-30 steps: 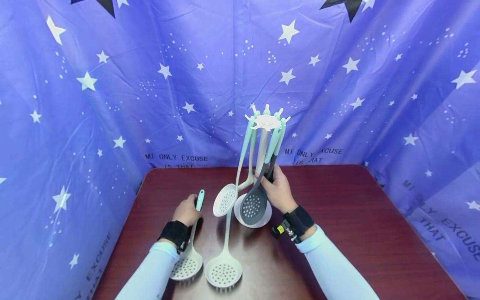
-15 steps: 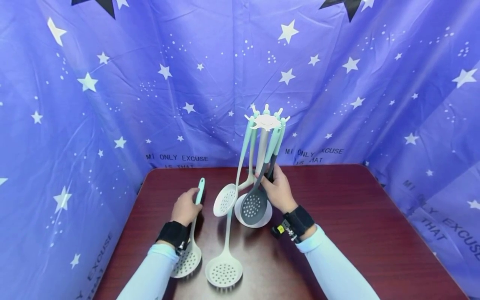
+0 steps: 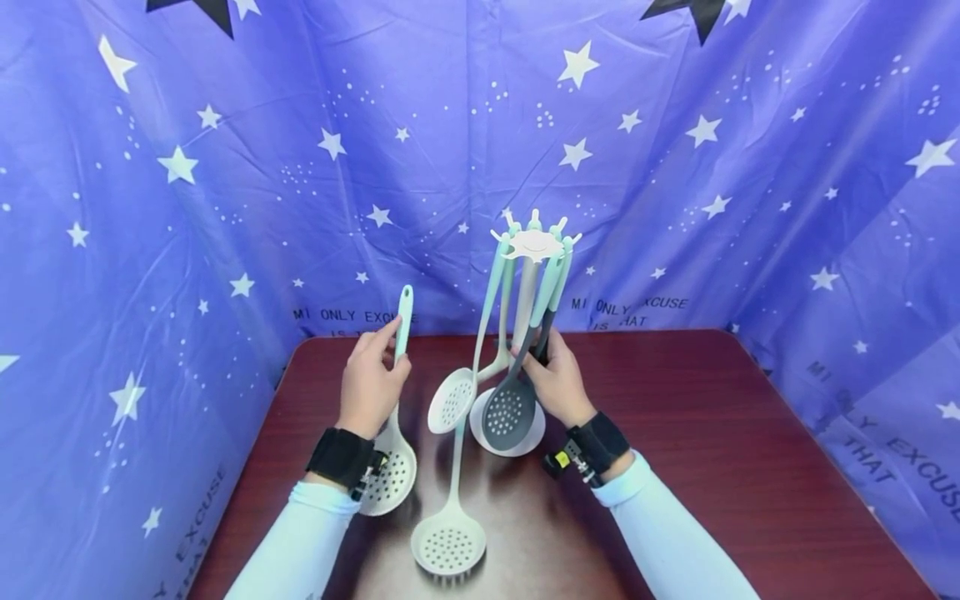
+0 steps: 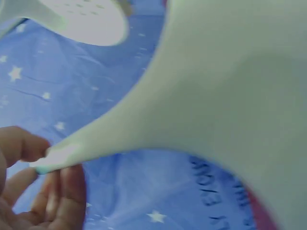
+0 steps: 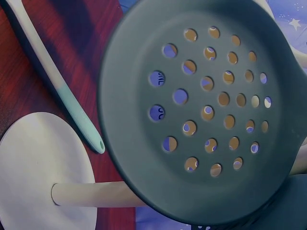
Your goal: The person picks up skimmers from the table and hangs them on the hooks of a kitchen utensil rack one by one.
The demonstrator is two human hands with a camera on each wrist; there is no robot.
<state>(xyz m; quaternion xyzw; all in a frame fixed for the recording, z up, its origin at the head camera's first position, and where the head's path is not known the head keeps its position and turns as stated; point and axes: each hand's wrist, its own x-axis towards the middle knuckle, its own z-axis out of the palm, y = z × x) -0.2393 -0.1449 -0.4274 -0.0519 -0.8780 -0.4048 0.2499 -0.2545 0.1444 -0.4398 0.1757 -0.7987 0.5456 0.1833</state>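
Observation:
My left hand (image 3: pixel 371 379) pinches the mint handle of a cream skimmer (image 3: pixel 392 482), lifted off the table with the handle pointing up and away. In the left wrist view that skimmer's pale back (image 4: pixel 206 91) fills much of the frame, fingers at its handle. The right hand (image 3: pixel 558 383) grips the post of a white utensil stand (image 3: pixel 534 242), its fingers partly hidden behind hanging tools. On the stand hang a dark grey skimmer (image 3: pixel 508 414), a white skimmer (image 3: pixel 450 402) and other mint-handled utensils. Another cream skimmer (image 3: pixel 448 542) lies on the table between the hands.
The dark red table (image 3: pixel 675 467) extends to the right of the stand. A blue star-patterned curtain (image 3: pixel 442 192) encloses the back and sides. The stand's round white base (image 5: pixel 29 163) rests near the lying skimmer's handle tip in the right wrist view.
My left hand has moved away from me and upward, raising the cream skimmer off the table by its handle. The right hand and the stand have stayed in place.

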